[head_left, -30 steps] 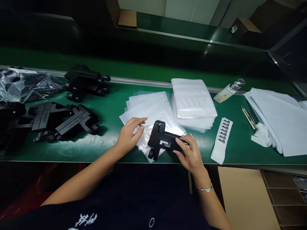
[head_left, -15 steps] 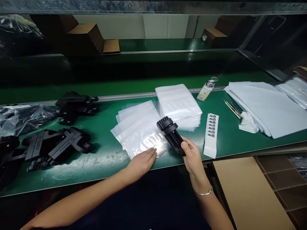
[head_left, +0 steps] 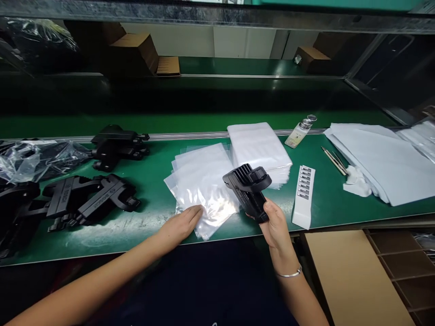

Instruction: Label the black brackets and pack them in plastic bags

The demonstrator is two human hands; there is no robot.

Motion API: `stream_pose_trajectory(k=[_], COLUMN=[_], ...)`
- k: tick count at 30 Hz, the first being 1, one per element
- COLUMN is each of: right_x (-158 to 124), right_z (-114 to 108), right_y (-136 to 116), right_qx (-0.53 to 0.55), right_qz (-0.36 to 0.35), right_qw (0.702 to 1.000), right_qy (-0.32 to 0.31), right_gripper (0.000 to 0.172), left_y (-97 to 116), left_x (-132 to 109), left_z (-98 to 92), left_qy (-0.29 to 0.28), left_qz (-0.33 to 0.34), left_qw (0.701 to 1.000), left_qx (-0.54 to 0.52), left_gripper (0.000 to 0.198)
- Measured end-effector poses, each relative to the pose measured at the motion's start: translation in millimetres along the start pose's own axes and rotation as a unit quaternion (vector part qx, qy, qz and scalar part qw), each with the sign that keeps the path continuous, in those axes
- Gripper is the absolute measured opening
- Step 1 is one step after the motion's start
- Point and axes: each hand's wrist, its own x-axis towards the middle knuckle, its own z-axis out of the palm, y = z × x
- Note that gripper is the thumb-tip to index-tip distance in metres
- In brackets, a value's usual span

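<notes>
My right hand (head_left: 276, 226) is closed on the lower end of a black plastic device (head_left: 247, 190), held up over the bench edge. My left hand (head_left: 180, 227) lies at the lower left edge of some fanned clear plastic bags (head_left: 204, 181), fingers pressed together; whether a bag edge is pinched is hidden. Behind the device sits a thick stack of white translucent bags (head_left: 260, 147). More black devices (head_left: 102, 197) lie at the left of the green bench, with another (head_left: 117, 147) behind them.
A label strip (head_left: 303, 197), a bottle (head_left: 299, 132), tweezers (head_left: 335, 160), crumpled tissue (head_left: 356, 182) and white sheets (head_left: 384, 158) lie to the right. Below the bench edge stands a divided cardboard box (head_left: 356, 271). Bagged items (head_left: 44, 158) lie far left.
The black device has turned in my right hand, showing its wider side. My left hand has slid left and down to the bags' edge, its fingers now bent. The view has shifted slightly.
</notes>
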Motion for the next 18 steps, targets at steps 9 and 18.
stream_pose_trajectory(k=[9,18], right_x=[9.9,7.8], right_z=[-20.1,-14.3], right_y=[35.4,41.9], right_qx=[0.020,0.044], right_qz=[0.002,-0.018], right_qw=[1.000,0.999], right_qy=[-0.004,-0.004], right_gripper=[0.073,0.058], left_y=[-4.1,-1.3], left_x=[-23.7,0.5], left_z=[8.9,10.6], left_qy=[0.024,0.096], left_qz=[0.056,-0.025], left_qw=[0.998,0.995], left_qx=[-0.029,0.017], left_gripper=[0.044,0.041])
